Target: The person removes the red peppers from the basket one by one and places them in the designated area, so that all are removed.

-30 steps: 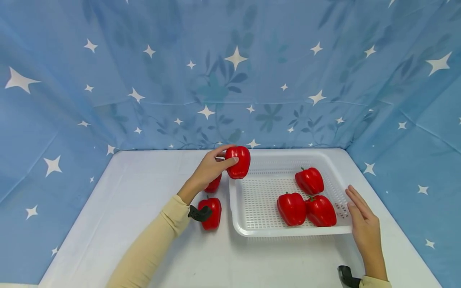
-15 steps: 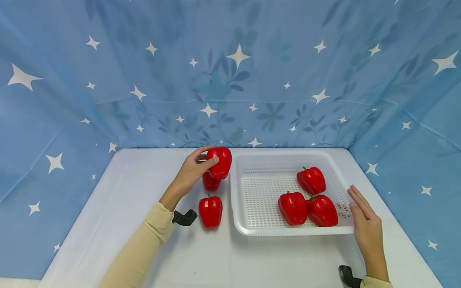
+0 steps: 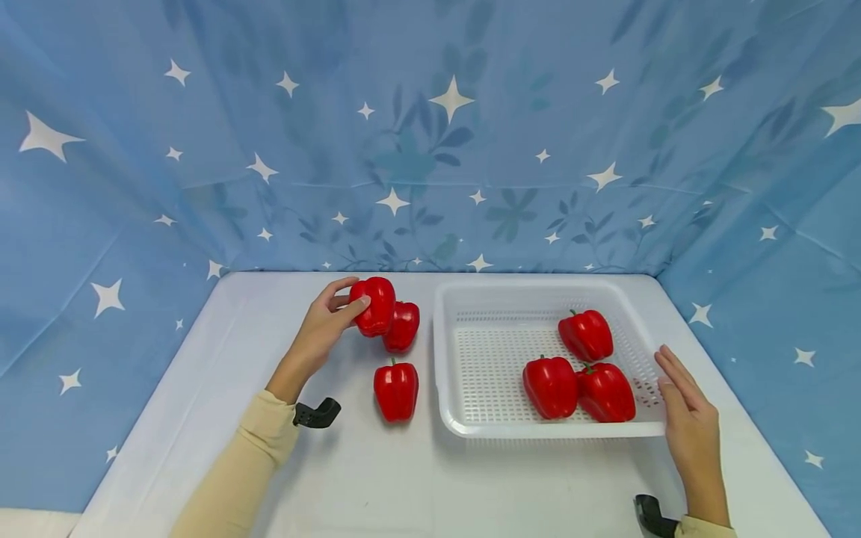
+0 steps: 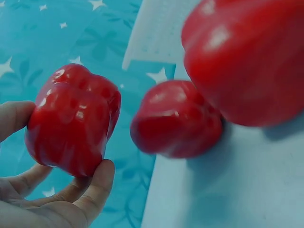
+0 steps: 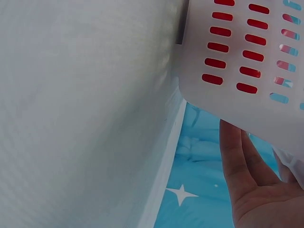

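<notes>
My left hand [image 3: 319, 330] grips a red bell pepper [image 3: 375, 305] between thumb and fingers, held up above the left half of the table. In the left wrist view the held pepper [image 4: 71, 121] shows its lobed end, with fingers against its underside. Just right of it another bell pepper [image 3: 402, 329] lies on the table, partly hidden behind it. A further bell pepper [image 3: 395, 391] lies nearer, stem away from me. My right hand [image 3: 693, 433], fingers fairly straight, rests against the right rim of a white perforated basket [image 3: 538, 431]; some fingertips are hidden in the right wrist view.
Inside the basket's right half lie three red bell peppers [image 3: 587, 336]. The white table [image 3: 377, 478] extends in front of the basket and to its left. A blue star-patterned cloth [image 3: 430, 149] hangs behind and at both sides.
My left hand has carried the pepper leftward, from the basket's left rim to over the table, uncovering the pepper behind it. The right hand stays at the basket rim.
</notes>
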Action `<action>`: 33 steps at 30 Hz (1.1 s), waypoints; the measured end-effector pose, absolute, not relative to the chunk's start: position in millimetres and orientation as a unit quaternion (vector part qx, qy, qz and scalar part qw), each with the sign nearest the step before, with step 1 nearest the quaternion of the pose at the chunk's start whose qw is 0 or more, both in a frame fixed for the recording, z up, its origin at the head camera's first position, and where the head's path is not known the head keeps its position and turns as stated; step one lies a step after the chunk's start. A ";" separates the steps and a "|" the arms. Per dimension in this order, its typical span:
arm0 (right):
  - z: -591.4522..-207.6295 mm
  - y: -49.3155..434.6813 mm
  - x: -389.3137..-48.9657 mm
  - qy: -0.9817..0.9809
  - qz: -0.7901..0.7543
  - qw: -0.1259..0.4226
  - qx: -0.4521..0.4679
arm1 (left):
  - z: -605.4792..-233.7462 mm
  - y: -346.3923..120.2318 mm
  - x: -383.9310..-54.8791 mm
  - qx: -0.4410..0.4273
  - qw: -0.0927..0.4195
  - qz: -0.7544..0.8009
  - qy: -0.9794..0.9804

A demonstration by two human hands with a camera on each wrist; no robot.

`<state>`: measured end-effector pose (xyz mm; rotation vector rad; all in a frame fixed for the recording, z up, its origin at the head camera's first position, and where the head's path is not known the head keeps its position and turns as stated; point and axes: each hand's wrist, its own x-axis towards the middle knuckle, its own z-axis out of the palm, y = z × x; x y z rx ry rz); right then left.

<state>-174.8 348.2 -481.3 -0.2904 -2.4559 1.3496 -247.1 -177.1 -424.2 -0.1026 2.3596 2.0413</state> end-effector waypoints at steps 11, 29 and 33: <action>-482.6 350.0 -174.4 -0.858 0.476 0.162 -0.100 | -450.0 -198.9 -243.7 -0.074 0.022 0.649 0.757; -483.5 348.4 -174.6 -0.861 0.470 0.164 -0.102 | -480.1 -205.2 -248.1 -0.088 0.059 0.620 0.777; -483.5 348.8 -175.3 -0.860 0.473 0.164 -0.101 | -482.6 -204.9 -249.0 -0.087 0.059 0.621 0.777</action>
